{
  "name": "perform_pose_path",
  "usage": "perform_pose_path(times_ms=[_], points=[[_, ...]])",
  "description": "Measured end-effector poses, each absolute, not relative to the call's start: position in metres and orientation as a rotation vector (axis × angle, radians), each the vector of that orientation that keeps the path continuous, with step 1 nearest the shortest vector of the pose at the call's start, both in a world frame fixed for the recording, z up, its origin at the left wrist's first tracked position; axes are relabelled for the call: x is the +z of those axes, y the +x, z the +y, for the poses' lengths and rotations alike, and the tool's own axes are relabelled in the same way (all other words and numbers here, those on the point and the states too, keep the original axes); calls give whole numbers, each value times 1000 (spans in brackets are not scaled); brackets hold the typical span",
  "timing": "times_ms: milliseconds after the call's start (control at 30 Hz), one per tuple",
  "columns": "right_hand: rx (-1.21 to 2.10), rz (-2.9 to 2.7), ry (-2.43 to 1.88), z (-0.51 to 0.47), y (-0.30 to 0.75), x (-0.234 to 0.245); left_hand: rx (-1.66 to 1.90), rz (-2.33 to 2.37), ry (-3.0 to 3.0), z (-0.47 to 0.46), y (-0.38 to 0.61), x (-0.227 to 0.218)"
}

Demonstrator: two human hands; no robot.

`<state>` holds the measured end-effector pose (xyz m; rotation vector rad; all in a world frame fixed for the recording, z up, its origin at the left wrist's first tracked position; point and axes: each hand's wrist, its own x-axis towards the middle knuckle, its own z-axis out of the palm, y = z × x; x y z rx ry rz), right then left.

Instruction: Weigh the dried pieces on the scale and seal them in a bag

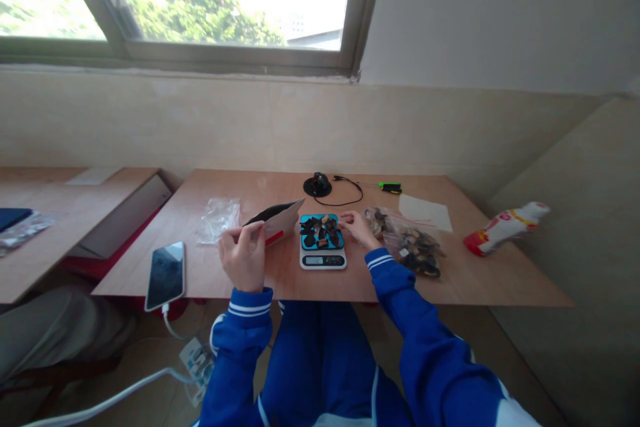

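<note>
My left hand [243, 255] pinches the near edge of a light brown paper pouch [284, 221], tilted with its dark mouth partly open. Just right of the pouch stands a small white kitchen scale [323, 263] with a blue top. Dark, shrivelled dried pieces [320, 232] lie spread over that top; a few show lighter brown sides. At the scale's right edge is my right hand [358, 227], thumb and fingers brought together beside the pieces. Whatever may be between those fingertips is too small to tell. Clear plastic bags of similar dried pieces [420, 250] lie right of this hand.
A clear plastic bag [220, 219] lies left of the pouch, and a phone [165, 273] on a charging cable sits at the front left edge. Behind the scale are a black round stand [317, 184], a cable and a green-black tool [390, 187]. A bottle [505, 228] stands right.
</note>
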<state>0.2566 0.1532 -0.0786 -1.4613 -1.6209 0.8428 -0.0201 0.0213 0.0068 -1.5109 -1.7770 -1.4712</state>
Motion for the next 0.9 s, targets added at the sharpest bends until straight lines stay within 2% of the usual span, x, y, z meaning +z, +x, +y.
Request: perform_pose_path(times_ms=[200,300,433,567,667,767,900], points=[[850,-1593,-1474,142,250,-86,-1466,-1769,-1520,19,-19,7],[757,-1592,-1487,137,250,-75,-1459,-1751,-1526,18,-19,7],[544,-1565,-1375,132,240,-23,-1464,-1753,-1527,19,-19,6],[889,-1759,-890,117,204,58,-1479,-1769,-1522,20,-16,5],[1114,-2137,-541,105,167,102,-1500,-1782,-1534,17,-15,5],[1041,-2420,-466,100,141,115,-1504,-1794,-1575,11,-17,5],[887,-2635,-489,98,129,105,-1475,-1787,-1591,3,-24,5]])
